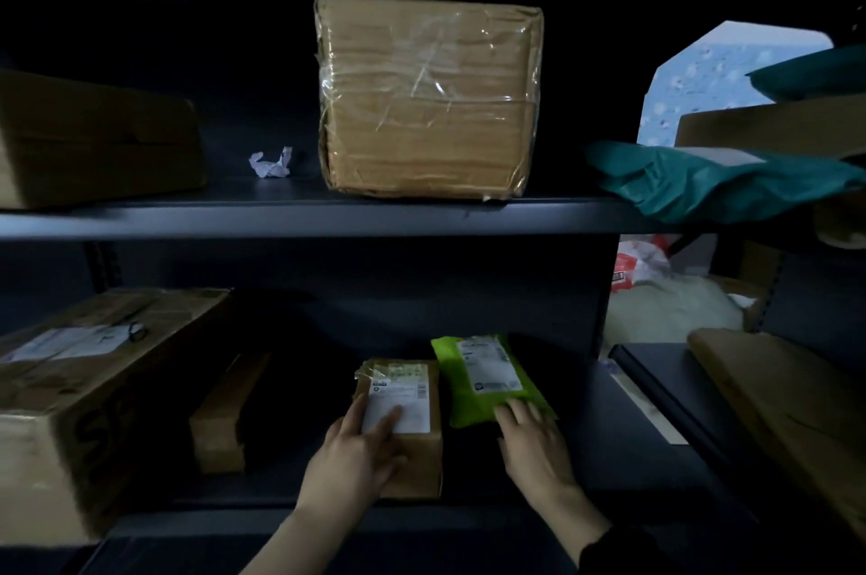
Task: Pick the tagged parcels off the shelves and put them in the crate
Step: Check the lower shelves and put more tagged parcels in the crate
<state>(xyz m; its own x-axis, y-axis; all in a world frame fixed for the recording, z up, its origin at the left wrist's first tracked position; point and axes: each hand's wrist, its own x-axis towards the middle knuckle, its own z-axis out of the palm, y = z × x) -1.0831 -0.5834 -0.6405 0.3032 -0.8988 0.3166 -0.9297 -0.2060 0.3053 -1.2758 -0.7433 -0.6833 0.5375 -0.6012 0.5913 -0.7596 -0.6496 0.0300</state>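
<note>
Both hands on the lower shelf [586, 434] — left hand [356, 448] flat on the small labelled box [421, 457], right hand [534, 448] spread over the green mailer [461, 410]'s near end. The 2 parcels run lengthwise away — neither gripped yet.

Brown taped box [429, 96], lime-green white-labelled pouch [487, 380], teal bag [703, 183], dark grey shelf [281, 218].

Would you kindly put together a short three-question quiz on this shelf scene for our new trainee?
1. True or false: the left hand touches the label on the small brown box.
2. The mailer under the right hand is: A green, B red, C white.
3. Fill in: the big taped box stands on the ___ shelf.
Key: 1 true; 2 A; 3 upper.
</note>
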